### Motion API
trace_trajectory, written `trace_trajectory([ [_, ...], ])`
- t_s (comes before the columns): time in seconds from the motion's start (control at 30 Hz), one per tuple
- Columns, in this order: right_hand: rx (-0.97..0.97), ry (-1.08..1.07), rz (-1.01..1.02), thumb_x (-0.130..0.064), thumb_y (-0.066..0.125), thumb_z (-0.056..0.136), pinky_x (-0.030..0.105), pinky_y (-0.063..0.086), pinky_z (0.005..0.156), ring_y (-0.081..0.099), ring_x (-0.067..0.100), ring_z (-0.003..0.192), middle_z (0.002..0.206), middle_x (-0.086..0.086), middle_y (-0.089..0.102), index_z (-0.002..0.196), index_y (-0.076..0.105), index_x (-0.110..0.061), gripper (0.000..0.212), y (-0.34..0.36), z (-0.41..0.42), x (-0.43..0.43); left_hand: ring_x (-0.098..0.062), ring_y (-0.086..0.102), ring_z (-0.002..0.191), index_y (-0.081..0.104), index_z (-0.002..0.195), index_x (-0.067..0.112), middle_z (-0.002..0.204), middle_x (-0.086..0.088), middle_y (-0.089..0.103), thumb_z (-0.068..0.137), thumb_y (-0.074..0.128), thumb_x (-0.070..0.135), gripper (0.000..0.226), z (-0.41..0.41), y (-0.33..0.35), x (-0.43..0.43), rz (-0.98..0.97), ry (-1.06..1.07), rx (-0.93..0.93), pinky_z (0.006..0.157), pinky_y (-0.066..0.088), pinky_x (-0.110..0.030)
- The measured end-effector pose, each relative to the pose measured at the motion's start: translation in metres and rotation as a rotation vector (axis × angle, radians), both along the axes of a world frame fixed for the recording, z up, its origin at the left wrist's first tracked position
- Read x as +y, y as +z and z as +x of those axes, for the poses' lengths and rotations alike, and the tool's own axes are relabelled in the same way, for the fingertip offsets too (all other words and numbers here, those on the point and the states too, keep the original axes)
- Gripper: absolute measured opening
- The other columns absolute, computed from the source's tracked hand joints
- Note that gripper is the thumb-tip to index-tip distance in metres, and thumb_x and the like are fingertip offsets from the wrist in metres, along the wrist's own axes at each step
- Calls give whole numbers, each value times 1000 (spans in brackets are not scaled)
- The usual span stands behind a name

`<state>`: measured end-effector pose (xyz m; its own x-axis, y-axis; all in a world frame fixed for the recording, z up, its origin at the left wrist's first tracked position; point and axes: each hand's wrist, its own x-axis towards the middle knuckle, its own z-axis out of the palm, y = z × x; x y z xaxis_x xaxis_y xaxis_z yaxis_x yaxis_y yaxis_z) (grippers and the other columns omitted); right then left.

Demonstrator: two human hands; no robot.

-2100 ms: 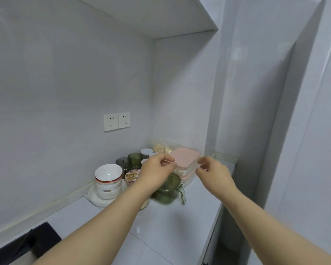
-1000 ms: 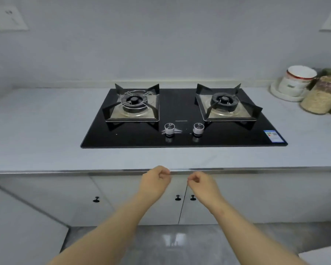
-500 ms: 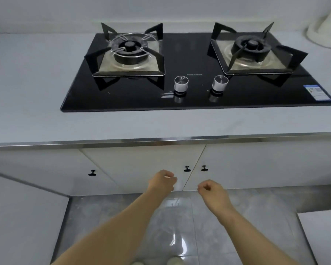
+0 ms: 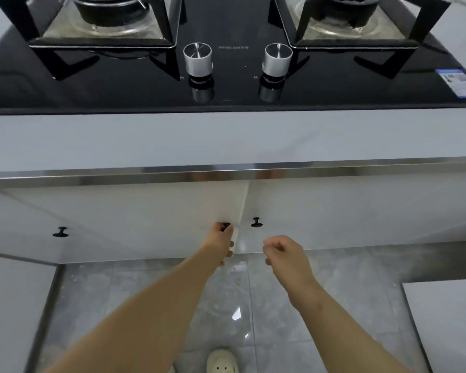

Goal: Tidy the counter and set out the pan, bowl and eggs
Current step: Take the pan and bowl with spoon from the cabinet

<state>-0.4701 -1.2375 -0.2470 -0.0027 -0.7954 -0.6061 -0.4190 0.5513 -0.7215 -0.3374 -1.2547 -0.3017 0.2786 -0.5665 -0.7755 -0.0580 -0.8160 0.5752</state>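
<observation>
The left grip (image 4: 219, 244) pinches a small black round knob (image 4: 226, 225) on the left white cabinet door (image 4: 145, 211), fingertips curled round it. The right grip (image 4: 284, 254) hangs just beside it, fingers loosely curled on nothing, below the matching knob (image 4: 256, 222) of the right white door (image 4: 347, 211). Above both doors runs the white desk (image 4: 226, 138) with its steel edge strip (image 4: 334, 168), carrying a black glass gas hob (image 4: 234, 84) with two silver dials (image 4: 197, 59). Below lies a grey tiled floor (image 4: 267, 305) and a pale shoe (image 4: 222, 363).
</observation>
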Motion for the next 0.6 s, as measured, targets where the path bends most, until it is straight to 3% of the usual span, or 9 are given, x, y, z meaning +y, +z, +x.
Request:
trace_trajectory([
  [0.13, -53, 70, -148, -7, 50, 89, 18, 41, 70, 55, 5, 87, 109, -12, 50, 124, 47, -27, 41, 29, 17, -7, -13, 51, 62, 45, 112, 22, 79, 0, 53, 99, 34, 33, 20, 1, 1, 44, 41, -118, -24, 51, 38, -22],
  [0.23, -70, 225, -182, 1, 46, 88, 25, 46, 84, 59, 16, 102, 107, -3, 65, 105, 64, -26, 37, 43, 30, -1, -14, 52, 64, 44, 122, 26, 83, -1, 53, 98, 33, 34, 27, 4, 5, 74, 96, -188, -50, 50, 40, -22],
  [0.3, -80, 244, -132, 4, 44, 87, 30, 48, 83, 62, 19, 96, 97, 4, 70, 88, 69, -23, 37, 49, 34, 9, -14, 52, 64, 45, 125, 28, 87, -2, 53, 98, 34, 29, 29, 10, 10, 88, 106, -144, -5, 49, 40, -23],
  [0.37, -126, 204, -115, 8, 44, 85, 22, 47, 72, 62, 15, 83, 81, -1, 70, 75, 67, -23, 40, 54, 36, 19, -15, 52, 67, 45, 127, 25, 97, -5, 53, 98, 36, 23, 31, 22, 28, 104, 61, 26, 56, 51, 41, -24],
  [0.43, -131, 201, -102, 11, 45, 83, 14, 45, 61, 58, 10, 70, 66, -7, 65, 69, 65, -20, 40, 57, 35, 27, -16, 54, 74, 46, 126, 18, 103, -5, 52, 98, 37, 17, 30, 35, 50, 116, -90, 347, 82, 57, 43, -26],
  [0.5, -103, 214, -80, 11, 46, 82, 20, 45, 67, 56, 14, 72, 71, 2, 64, 72, 66, -11, 31, 57, 36, 45, -18, 55, 88, 46, 120, 15, 107, -4, 51, 99, 37, 17, 23, 50, 83, 131, -264, 614, 103, 68, 47, -30],
  [0.6, -92, 186, -65, 11, 44, 81, 28, 42, 75, 53, 17, 77, 74, 6, 61, 68, 65, -11, 33, 62, 45, 88, -15, 53, 99, 40, 124, 21, 123, 0, 47, 99, 41, 31, 28, 61, 128, 156, -455, 586, 43, 95, 48, -40],
])
